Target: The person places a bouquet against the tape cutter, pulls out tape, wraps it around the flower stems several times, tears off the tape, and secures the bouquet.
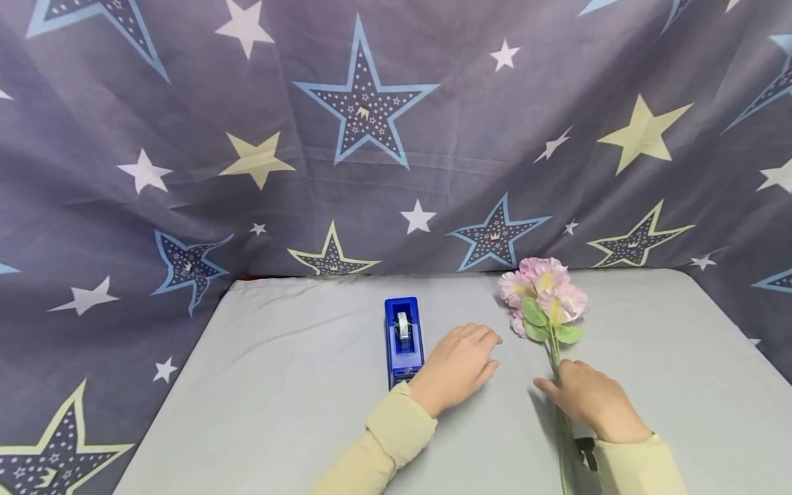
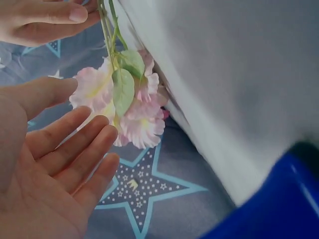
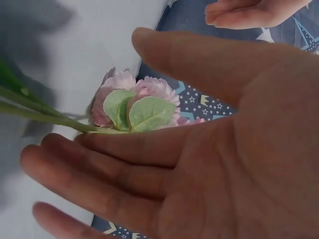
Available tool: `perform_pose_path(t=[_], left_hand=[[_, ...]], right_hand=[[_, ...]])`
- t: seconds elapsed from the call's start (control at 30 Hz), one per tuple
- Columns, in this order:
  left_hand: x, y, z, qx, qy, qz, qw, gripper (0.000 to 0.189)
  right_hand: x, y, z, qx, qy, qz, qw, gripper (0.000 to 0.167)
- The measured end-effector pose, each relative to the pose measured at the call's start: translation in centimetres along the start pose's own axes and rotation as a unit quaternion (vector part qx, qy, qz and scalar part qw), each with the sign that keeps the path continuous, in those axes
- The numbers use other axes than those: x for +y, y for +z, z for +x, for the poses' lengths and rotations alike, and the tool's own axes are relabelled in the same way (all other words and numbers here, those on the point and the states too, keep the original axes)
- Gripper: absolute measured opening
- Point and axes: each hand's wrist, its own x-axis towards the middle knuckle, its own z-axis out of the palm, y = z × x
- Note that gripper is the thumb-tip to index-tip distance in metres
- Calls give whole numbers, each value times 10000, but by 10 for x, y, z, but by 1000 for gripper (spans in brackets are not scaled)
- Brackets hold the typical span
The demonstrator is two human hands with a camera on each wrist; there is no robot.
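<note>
Soft light is filling the head view, and a faint shadow is lying on the desk (image 1: 297, 385) by the flower stems (image 1: 553, 350). Both wrist views are looking dimmer; in the left one, the tape dispenser (image 2: 289, 209) is looking blurry.

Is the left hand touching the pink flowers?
No, the head view shows grey cloth between the left hand and the pink flowers.

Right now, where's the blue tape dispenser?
In the head view, the blue tape dispenser is on the grey table, left of the pink flowers, with the left hand just beside its near end.
</note>
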Motion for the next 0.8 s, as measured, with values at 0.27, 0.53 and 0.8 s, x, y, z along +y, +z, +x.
perform_pose_path(t=[0.27,0.53,0.8], left_hand=[[8,12,6,42,232,131,9996,27],[23,20,18,-75,309,82,9995,25],[32,30,27,-369,322,-43,9988,28]], right_hand=[[1,0,0,-245,148,58,9996,38],[4,-2,4,-259,134,-95,9995,39],[8,-1,2,-266,101,-178,9994,40]])
